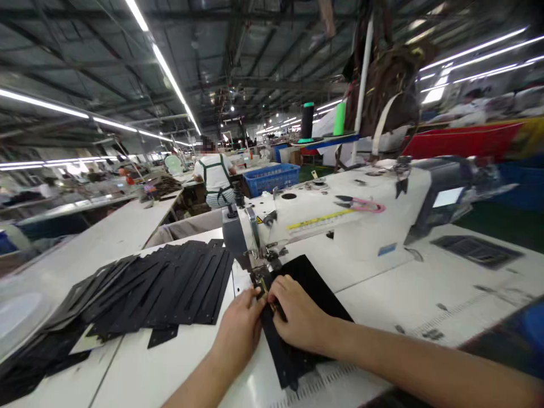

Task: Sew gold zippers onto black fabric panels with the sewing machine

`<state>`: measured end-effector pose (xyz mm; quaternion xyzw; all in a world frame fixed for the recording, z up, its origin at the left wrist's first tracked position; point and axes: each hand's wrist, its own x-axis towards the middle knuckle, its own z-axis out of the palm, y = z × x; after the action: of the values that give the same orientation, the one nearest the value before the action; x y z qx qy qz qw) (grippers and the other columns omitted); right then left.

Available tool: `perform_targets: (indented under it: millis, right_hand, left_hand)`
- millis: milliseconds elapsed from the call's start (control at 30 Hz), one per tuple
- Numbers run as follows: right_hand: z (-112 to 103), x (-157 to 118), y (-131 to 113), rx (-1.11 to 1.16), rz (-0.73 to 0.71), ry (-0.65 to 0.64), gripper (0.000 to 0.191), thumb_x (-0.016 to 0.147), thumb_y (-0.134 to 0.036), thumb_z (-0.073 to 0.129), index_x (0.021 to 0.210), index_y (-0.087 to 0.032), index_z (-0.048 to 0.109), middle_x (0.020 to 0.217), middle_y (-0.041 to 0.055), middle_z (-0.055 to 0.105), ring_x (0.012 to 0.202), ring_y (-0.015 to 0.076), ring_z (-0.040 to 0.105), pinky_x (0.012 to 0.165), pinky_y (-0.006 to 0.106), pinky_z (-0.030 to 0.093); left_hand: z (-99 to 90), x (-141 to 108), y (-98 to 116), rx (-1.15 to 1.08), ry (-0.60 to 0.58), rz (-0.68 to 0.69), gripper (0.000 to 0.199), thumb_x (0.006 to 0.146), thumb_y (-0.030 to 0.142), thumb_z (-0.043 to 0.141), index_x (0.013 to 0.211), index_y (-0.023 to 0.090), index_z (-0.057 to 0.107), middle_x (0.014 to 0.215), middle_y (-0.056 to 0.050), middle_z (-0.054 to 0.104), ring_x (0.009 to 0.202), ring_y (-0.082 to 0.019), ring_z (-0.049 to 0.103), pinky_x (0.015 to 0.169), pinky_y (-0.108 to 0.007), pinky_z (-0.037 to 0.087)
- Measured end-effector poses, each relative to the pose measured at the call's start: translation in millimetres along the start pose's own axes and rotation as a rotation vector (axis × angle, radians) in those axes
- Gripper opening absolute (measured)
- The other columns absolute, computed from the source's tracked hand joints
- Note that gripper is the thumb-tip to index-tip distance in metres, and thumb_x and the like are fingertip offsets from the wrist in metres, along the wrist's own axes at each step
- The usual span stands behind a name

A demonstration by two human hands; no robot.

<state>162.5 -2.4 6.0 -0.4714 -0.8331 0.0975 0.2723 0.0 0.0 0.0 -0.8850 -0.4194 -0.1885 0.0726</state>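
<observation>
A black fabric piece (pixel 321 292) lies on the white sewing table under the needle area of a white sewing machine (pixel 365 226). My left hand (pixel 240 326) is at the left edge of the fabric, its thumb and fingers drawn together just below the presser foot (pixel 262 277). My right hand (pixel 300 314) rests on the fabric, fingers bent inward at a small brass-coloured piece close to the left fingertips. Which hand grips that piece is hard to make out. Left of the machine, overlapping black fabric panels (pixel 170 289) are spread out.
Pink-handled snips (pixel 368 206) and a yellow tape strip (pixel 318 219) lie on the machine. Behind it are a blue crate (pixel 272 178), thread cones (pixel 306 122) and a person in a white shirt (pixel 216 175). A long white table (pixel 114 232) extends at the left.
</observation>
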Motion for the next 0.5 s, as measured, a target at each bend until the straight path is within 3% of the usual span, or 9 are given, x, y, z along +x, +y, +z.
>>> perform_targets:
  millis: [167,300,500]
  right_hand:
    - [13,-16,4,-0.102,-0.109,0.071,0.039,0.079,-0.01,0.04,0.115,-0.006,0.054,0.125,0.0167,0.049,0.117,0.0258,0.041,0.098,0.044,0.034]
    - [23,-23,-2,-0.131,-0.089,0.039,0.04,0.085,-0.012,0.034,0.12,-0.003,0.052,0.129,0.0181,0.046,0.122,0.025,0.039,0.101,0.041,0.033]
    - [14,-18,-5,-0.159,-0.123,0.001,0.041,0.084,-0.013,0.036,0.119,0.002,0.052,0.127,0.0218,0.046,0.121,0.0271,0.041,0.101,0.041,0.035]
  left_hand:
    - [2.5,-6,-1,0.026,0.024,0.053,0.041,0.073,0.001,0.041,0.107,0.015,0.059,0.112,-0.014,0.059,0.104,-0.023,0.057,0.086,-0.04,0.05]
    - [3.6,-6,-7,0.02,0.04,0.096,0.039,0.073,0.0,0.042,0.104,0.015,0.06,0.112,-0.011,0.06,0.104,-0.021,0.057,0.087,-0.038,0.05]
    - [5.1,0,-10,-0.001,0.037,0.151,0.032,0.074,0.001,0.046,0.101,0.009,0.06,0.106,-0.014,0.062,0.101,-0.025,0.058,0.086,-0.041,0.051]
